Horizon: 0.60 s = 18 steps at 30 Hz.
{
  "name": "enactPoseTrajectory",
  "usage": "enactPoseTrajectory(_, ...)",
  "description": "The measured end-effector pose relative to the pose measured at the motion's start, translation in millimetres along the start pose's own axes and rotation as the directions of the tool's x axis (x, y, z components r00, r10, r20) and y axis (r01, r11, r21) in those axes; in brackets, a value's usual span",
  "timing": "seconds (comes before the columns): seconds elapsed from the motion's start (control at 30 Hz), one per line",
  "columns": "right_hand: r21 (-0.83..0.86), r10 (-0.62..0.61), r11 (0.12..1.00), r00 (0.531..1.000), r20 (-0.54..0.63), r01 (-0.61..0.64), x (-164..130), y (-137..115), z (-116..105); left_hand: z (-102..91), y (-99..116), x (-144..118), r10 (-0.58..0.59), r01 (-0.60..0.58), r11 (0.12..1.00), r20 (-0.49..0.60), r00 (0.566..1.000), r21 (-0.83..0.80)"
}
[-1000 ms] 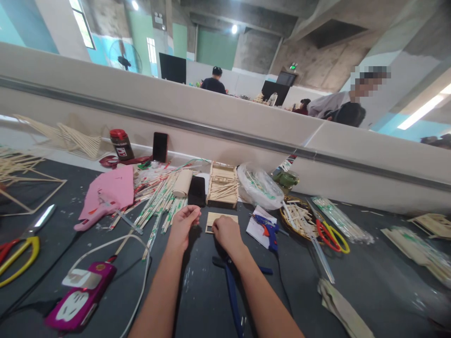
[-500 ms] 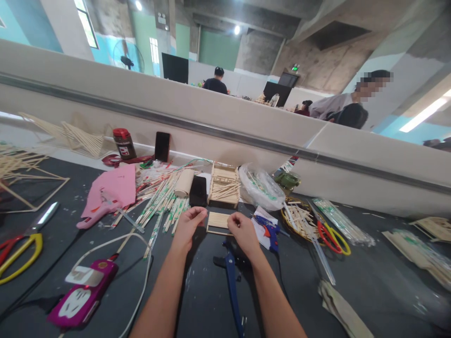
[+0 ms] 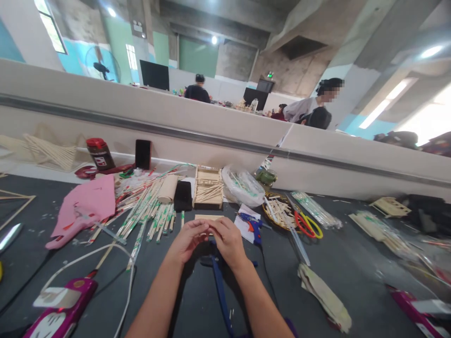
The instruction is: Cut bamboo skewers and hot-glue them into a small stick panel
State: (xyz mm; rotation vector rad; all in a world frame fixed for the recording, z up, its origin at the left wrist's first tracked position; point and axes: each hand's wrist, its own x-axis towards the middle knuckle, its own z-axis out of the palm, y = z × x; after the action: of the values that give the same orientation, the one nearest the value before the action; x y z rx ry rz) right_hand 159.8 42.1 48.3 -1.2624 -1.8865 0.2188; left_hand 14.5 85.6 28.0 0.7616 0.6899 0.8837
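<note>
My left hand and my right hand meet over the dark tabletop, fingertips pinched and touching each other. Whatever sits between the fingers, if anything, is too small to make out. Just behind them lies a small flat panel of wooden sticks, mostly covered by my hands. Under the hands a cutter with blue handles points toward me. Beyond the panel stands a wooden stick frame with loose sticks in it. A blue glue gun rests on white paper to the right.
Packaged chopsticks spread at left, by a black phone and a pink glue gun. At right are a basket of stick pieces, scissors and a glove. A purple power strip with a white cable lies front left.
My hands have come together from either side of the stick panel, their fingertips now touching in front of it. The camera view has turned to the right.
</note>
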Motion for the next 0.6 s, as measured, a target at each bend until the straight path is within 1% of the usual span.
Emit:
enactPoseTrajectory(0.07, -0.074, -0.029, 0.997, 1.000, -0.012, 0.028, -7.7, 2.6, -6.9, 4.8, -2.5, -1.2, -0.032, 0.031, 0.999, 0.027, 0.999, 0.017)
enactPoseTrajectory(0.13, -0.149, -0.051, 0.988, 0.999, -0.017, 0.047, -14.5, 3.4, -15.0, 9.5, -3.9, -3.6, -0.042, 0.039, 0.998, 0.075, 0.996, 0.047)
enactPoseTrajectory(0.2, -0.174, -0.056, 0.984, 0.998, -0.042, 0.048, -19.7, 1.8, -23.2, 14.7, -3.5, -7.3, -0.051, 0.040, 0.996, 0.137, 0.989, 0.082)
enactPoseTrajectory(0.3, -0.163, -0.024, 0.987, 0.995, -0.095, 0.008, -26.7, -1.7, -36.4, 21.4, 0.8, -13.7, -0.075, 0.041, 0.986, 0.212, 0.974, 0.160)
enactPoseTrajectory(0.37, -0.160, 0.038, 0.985, 0.991, -0.132, -0.059, -32.8, -1.1, -48.3, 22.4, 5.1, -16.0, -0.060, 0.014, 0.976, 0.209, 0.976, 0.215)
enactPoseTrajectory(0.43, -0.160, 0.134, 0.973, 0.972, -0.194, -0.167, -40.0, 3.8, -64.5, 18.6, 8.7, -15.1, 0.012, -0.047, 0.964, 0.134, 0.991, 0.260)
enactPoseTrajectory(0.47, -0.162, 0.191, 0.959, 0.953, -0.234, -0.232, -43.4, 7.8, -74.1, 15.0, 9.5, -13.5, 0.072, -0.088, 0.955, 0.068, 0.995, 0.283)
enactPoseTrajectory(0.5, -0.160, 0.243, 0.944, 0.934, -0.260, -0.290, -46.3, 12.4, -84.5, 10.6, 9.5, -11.4, 0.141, -0.131, 0.940, -0.006, 0.990, 0.315)
enactPoseTrajectory(0.53, -0.160, 0.290, 0.927, 0.918, -0.269, -0.340, -47.9, 17.3, -95.2, 5.7, 8.5, -9.1, 0.219, -0.174, 0.916, -0.087, 0.972, 0.361)
enactPoseTrajectory(0.57, -0.170, 0.318, 0.910, 0.899, -0.301, -0.379, -47.9, 22.2, -105.8, 0.8, 6.6, -7.0, 0.312, -0.223, 0.889, -0.175, 0.934, 0.399)
enactPoseTrajectory(0.6, -0.188, 0.319, 0.899, 0.887, -0.334, -0.394, -45.8, 26.8, -115.9, -3.7, 3.8, -5.3, 0.402, -0.272, 0.863, -0.251, 0.881, 0.427)
